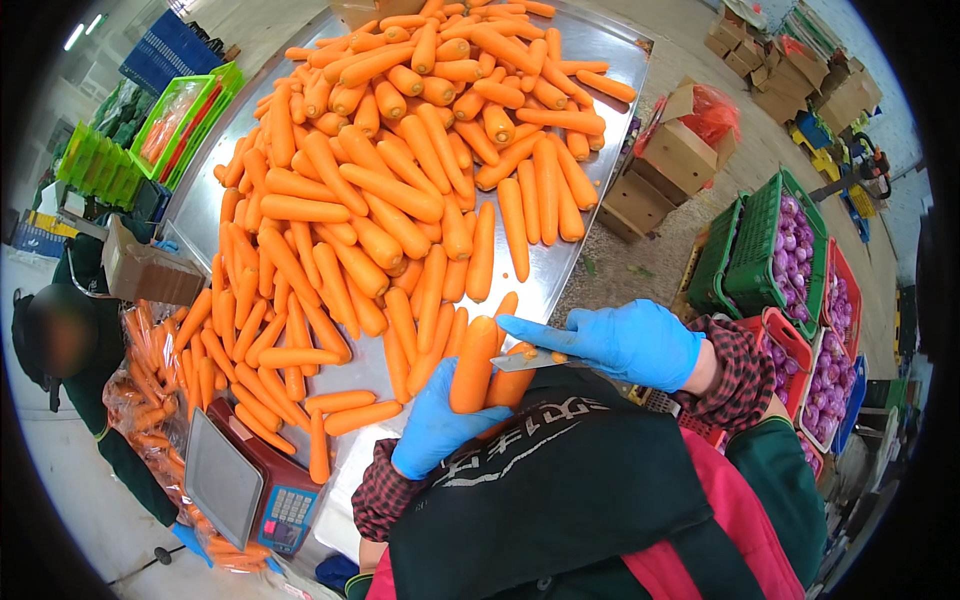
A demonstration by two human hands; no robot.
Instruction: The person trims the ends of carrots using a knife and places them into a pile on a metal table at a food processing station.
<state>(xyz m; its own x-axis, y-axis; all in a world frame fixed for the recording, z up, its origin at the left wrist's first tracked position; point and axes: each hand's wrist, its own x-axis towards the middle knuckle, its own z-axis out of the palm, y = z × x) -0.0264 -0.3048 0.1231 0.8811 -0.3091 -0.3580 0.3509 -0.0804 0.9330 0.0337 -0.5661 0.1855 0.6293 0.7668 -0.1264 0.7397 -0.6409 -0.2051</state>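
My left hand (442, 427), in a blue glove, grips a thick orange carrot (474, 364) near my apron. My right hand (626, 341), gloved in blue too, holds a knife with a short metal blade (525, 361); its index finger stretches along towards the carrot. Small orange bits stick to the blade, whose handle is hidden in the hand. Another carrot (511, 381) lies just behind the blade, close to my left hand's fingers. Beyond both hands a large heap of carrots (390, 187) covers much of a metal table (536, 296).
A red weighing scale (289, 480) stands at the lower left. Beside it are bagged carrots (142, 382) and a co-worker (97, 382) in dark clothes. At right stand green crates (750, 255) of purple onions (791, 255) and cardboard boxes (660, 165). Lime-green crates (97, 169) are at upper left.
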